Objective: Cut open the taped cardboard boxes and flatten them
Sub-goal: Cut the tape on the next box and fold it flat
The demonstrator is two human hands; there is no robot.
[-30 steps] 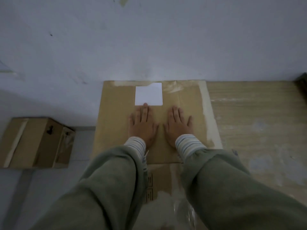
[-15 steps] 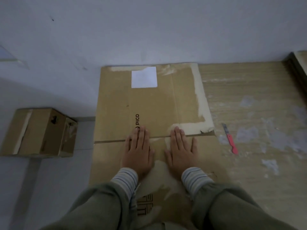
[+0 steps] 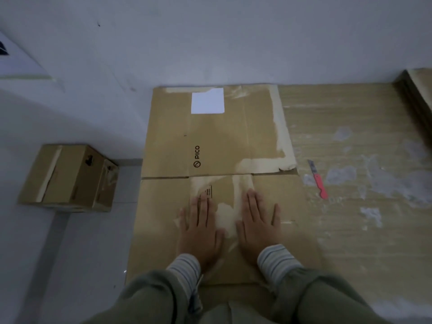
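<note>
A flattened brown cardboard box [image 3: 217, 141] lies on the floor against the wall, with a white label near its far edge and strips of pale tape. My left hand [image 3: 201, 230] and my right hand [image 3: 259, 225] press flat, palms down and fingers straight, side by side on the near panel of the flattened box. A red-handled utility knife [image 3: 318, 180] lies on the floor to the right of the box, apart from both hands. A taped cardboard box [image 3: 67, 177], standing whole, sits on the floor at the left.
A white wall [image 3: 210, 38] rises just behind the flattened box. A stack of flat cardboard [image 3: 418, 94] lies at the far right edge. The wooden floor [image 3: 362, 136] on the right carries white smears. Grey floor lies at the left.
Both hands have slid toward me over the flattened box, from near the white label, across the fold, onto the near panel. The knife came into view at the right.
</note>
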